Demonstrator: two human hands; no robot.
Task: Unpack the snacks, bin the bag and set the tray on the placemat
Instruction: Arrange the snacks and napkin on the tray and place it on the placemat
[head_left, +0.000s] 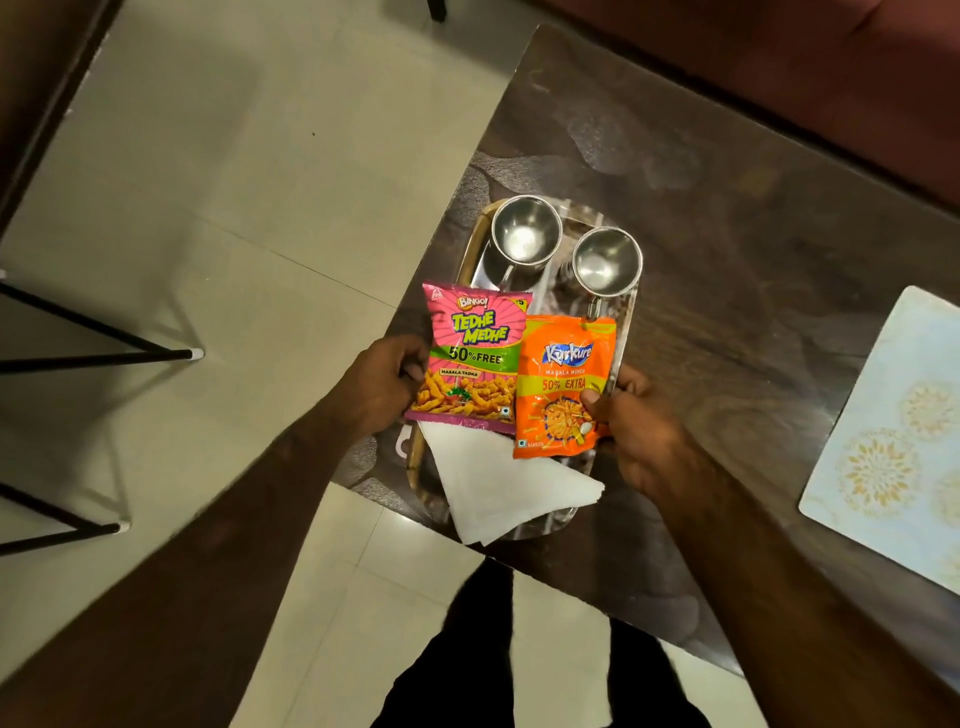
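Floor (218, 218): pale tiles are filling the 9 o'clock half, with thin black furniture legs (98, 356) reaching in at 9 o'clock and open room beyond them.
Worktop (727, 218): dark and glossy, its corner is pointing toward 6 o'clock; bare surface is lying open from 12 to 3 o'clock.
Placemat (893, 441): pale with gold flowers, it is lying at 3 o'clock, well apart from the tray and cut by the picture's edge.
Tray (470, 244): steel with a gold rim, it is sitting at the worktop's 9 o'clock edge, its near end overhanging the corner.
Napkin (498, 483): white and folded, it is lying on the tray's 6 o'clock end.
Pink packet (470, 358): it is lying on the tray's 9 o'clock side.
Orange packet (563, 384): it is touching the pink packet at 3 o'clock.
Cups (524, 236): two steel cups are standing at the tray's 12 o'clock end.
Left hand (384, 384): it is gripping the tray's 9 o'clock rim, its thumb on the pink packet.
Right hand (639, 426): it is gripping the tray's 3 o'clock rim, its thumb pressing the orange packet.
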